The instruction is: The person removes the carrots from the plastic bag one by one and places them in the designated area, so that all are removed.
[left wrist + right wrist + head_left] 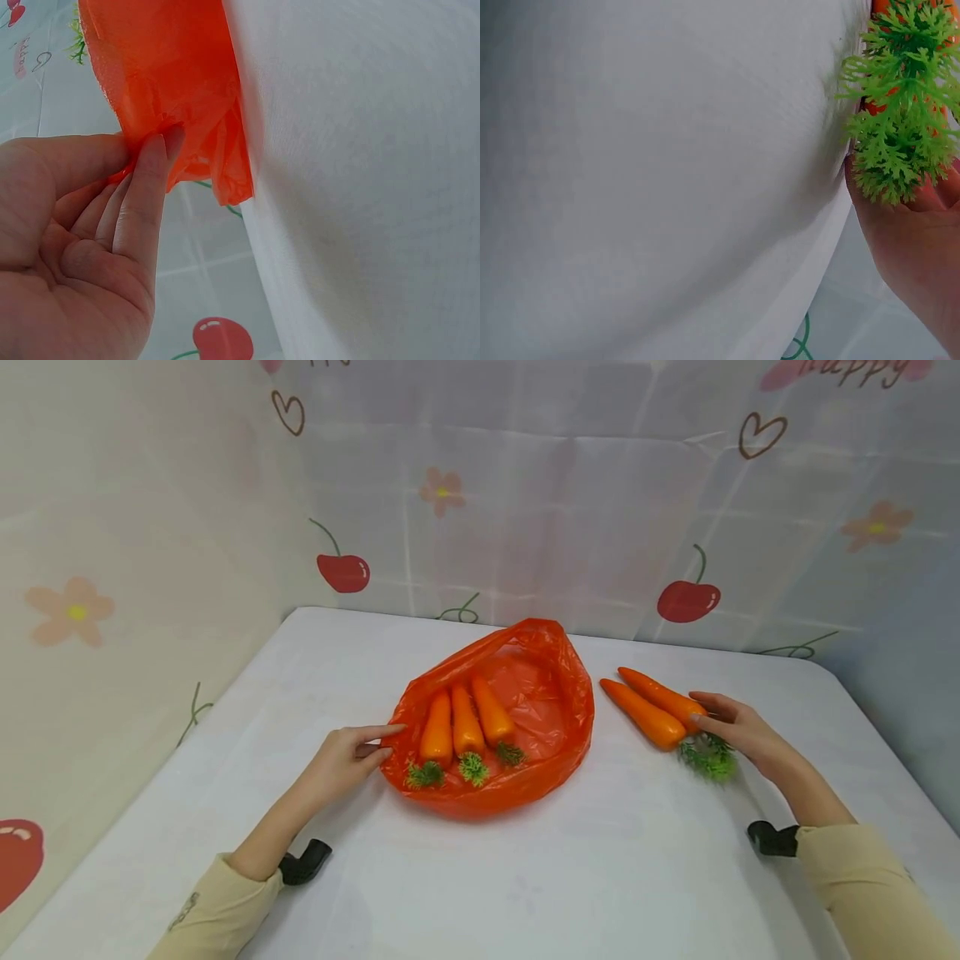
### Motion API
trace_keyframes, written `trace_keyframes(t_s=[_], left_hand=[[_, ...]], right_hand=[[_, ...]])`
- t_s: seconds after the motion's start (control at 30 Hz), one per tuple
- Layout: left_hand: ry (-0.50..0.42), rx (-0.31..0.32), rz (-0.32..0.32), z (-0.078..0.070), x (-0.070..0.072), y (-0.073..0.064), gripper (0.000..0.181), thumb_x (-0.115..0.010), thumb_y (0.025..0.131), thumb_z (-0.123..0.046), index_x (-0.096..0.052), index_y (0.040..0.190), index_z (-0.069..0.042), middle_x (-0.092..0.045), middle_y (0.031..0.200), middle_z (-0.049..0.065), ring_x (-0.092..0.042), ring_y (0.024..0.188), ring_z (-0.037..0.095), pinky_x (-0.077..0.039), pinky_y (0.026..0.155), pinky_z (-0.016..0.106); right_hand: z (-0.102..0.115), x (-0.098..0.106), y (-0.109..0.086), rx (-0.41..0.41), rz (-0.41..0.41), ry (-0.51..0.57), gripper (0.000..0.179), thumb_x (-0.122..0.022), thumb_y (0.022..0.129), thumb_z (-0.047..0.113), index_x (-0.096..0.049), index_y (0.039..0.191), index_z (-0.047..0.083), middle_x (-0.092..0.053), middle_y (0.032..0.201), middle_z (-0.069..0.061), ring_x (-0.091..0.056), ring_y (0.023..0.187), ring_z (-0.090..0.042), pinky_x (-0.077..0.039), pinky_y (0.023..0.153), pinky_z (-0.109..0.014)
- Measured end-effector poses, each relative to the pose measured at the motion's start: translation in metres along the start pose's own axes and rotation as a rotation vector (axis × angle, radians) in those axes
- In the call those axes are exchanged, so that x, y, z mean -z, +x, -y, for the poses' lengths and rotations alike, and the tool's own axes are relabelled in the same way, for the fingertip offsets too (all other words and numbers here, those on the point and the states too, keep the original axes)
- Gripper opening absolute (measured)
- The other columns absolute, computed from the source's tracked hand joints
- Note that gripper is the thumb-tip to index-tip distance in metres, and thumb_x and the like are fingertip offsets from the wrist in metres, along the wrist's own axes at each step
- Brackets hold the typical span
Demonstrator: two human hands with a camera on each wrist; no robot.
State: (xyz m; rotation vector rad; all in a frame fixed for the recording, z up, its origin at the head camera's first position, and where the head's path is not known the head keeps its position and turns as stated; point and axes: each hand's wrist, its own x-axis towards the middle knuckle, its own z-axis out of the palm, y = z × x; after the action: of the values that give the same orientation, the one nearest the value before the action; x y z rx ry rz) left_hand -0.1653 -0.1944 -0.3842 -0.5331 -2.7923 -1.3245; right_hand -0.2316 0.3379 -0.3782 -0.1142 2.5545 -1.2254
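A red plastic bag (547, 781) lies with its mouth wide on the table, and three orange carrots (467, 727) with leafy green tops rest side by side in it. My left hand (347, 766) pinches the bag's left rim between thumb and fingers; the left wrist view shows the thin plastic (172, 67) bunched at the fingertips. Right of the bag, two more carrots (641, 714) lie close together, tips toward the bag. My right hand (750, 739) grips the thick end of the farther carrot (660, 693). Green leaves (900, 112) hide most of those fingers in the right wrist view.
A white-covered table (570, 893) carries everything. Behind it hangs a patterned cloth (525, 527) with cherries, flowers and hearts, which also runs along the left side. A black strap piece (306, 862) shows at my left wrist, another (772, 839) at my right.
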Motion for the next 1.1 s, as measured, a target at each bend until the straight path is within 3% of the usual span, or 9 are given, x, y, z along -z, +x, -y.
trace_keyframes(t_s=[0.13,0.33,0.4,0.5,0.6,0.73,0.83,1.0,1.1], left_hand=[[-0.001,0.003,0.003,0.000,0.000,0.000,0.036,-0.060,0.081,0.003,-0.059,0.117,-0.004,-0.057,0.114,0.019,-0.063,0.090,0.024,-0.052,0.071,0.026],[0.011,0.008,0.002,-0.001,0.002,-0.001,0.036,-0.059,0.081,0.003,-0.059,0.117,-0.004,-0.057,0.114,0.019,-0.063,0.089,0.024,-0.052,0.071,0.026],[0.014,0.006,0.001,-0.002,0.002,-0.001,0.036,-0.059,0.081,0.004,-0.059,0.117,-0.004,-0.057,0.114,0.020,-0.063,0.089,0.025,-0.052,0.070,0.026],[0.007,0.004,0.002,-0.001,0.002,-0.001,0.036,-0.059,0.081,0.004,-0.058,0.117,-0.003,-0.056,0.114,0.020,-0.063,0.089,0.025,-0.052,0.070,0.026],[-0.002,0.000,0.008,0.000,0.001,0.000,0.037,-0.060,0.081,0.004,-0.058,0.117,-0.003,-0.056,0.114,0.020,-0.063,0.089,0.025,-0.052,0.070,0.026],[-0.007,-0.004,0.009,0.001,0.000,0.000,0.037,-0.060,0.081,0.004,-0.058,0.117,-0.003,-0.056,0.114,0.020,-0.063,0.089,0.024,-0.052,0.070,0.025],[-0.007,-0.001,0.009,0.001,0.000,0.000,0.037,-0.060,0.081,0.004,-0.058,0.117,-0.003,-0.056,0.114,0.020,-0.063,0.089,0.024,-0.052,0.070,0.026],[-0.012,-0.011,0.010,0.000,-0.001,-0.001,0.037,-0.060,0.080,0.005,-0.059,0.116,-0.002,-0.056,0.114,0.020,-0.063,0.088,0.024,-0.052,0.070,0.025],[-0.020,-0.021,0.010,0.001,-0.001,-0.001,0.037,-0.060,0.080,0.005,-0.059,0.116,-0.002,-0.056,0.115,0.021,-0.064,0.088,0.024,-0.052,0.069,0.025]], right_hand=[[-0.011,0.006,0.004,0.006,-0.036,-0.053,0.069,-0.044,0.090,0.043,-0.018,0.141,0.003,-0.018,0.140,-0.028,-0.020,0.121,-0.046,-0.022,0.093,-0.065],[-0.061,0.029,0.030,-0.019,-0.200,-0.040,0.068,-0.042,0.085,0.057,-0.020,0.142,0.028,-0.023,0.142,-0.015,-0.023,0.123,-0.039,-0.021,0.092,-0.067],[-0.063,0.035,0.034,0.005,-0.255,-0.010,0.063,-0.042,0.085,0.056,-0.022,0.140,0.033,-0.027,0.142,-0.008,-0.028,0.123,-0.032,-0.026,0.096,-0.060],[-0.039,0.031,0.027,0.043,-0.316,0.062,0.056,-0.044,0.088,0.049,-0.027,0.139,0.033,-0.033,0.140,-0.001,-0.035,0.120,-0.023,-0.034,0.098,-0.046],[0.009,0.013,0.010,0.082,-0.341,0.115,0.055,-0.045,0.089,0.045,-0.029,0.139,0.029,-0.035,0.139,-0.002,-0.035,0.122,-0.021,-0.032,0.100,-0.041],[0.068,-0.017,-0.008,0.174,-0.312,0.193,0.052,-0.047,0.090,0.040,-0.033,0.137,0.024,-0.038,0.137,-0.005,-0.036,0.122,-0.025,-0.031,0.101,-0.044],[0.087,-0.041,-0.004,0.260,-0.285,0.242,0.048,-0.050,0.089,0.035,-0.040,0.134,0.022,-0.045,0.131,-0.004,-0.043,0.116,-0.018,-0.041,0.093,-0.031],[0.134,-0.088,-0.007,0.301,-0.231,0.190,0.047,-0.050,0.089,0.035,-0.044,0.130,0.013,-0.049,0.125,-0.012,-0.048,0.112,-0.024,-0.043,0.091,-0.038],[0.149,-0.114,-0.002,0.317,-0.155,0.200,0.043,-0.052,0.090,0.030,-0.046,0.127,0.009,-0.049,0.123,-0.015,-0.049,0.110,-0.027,-0.042,0.091,-0.042]])
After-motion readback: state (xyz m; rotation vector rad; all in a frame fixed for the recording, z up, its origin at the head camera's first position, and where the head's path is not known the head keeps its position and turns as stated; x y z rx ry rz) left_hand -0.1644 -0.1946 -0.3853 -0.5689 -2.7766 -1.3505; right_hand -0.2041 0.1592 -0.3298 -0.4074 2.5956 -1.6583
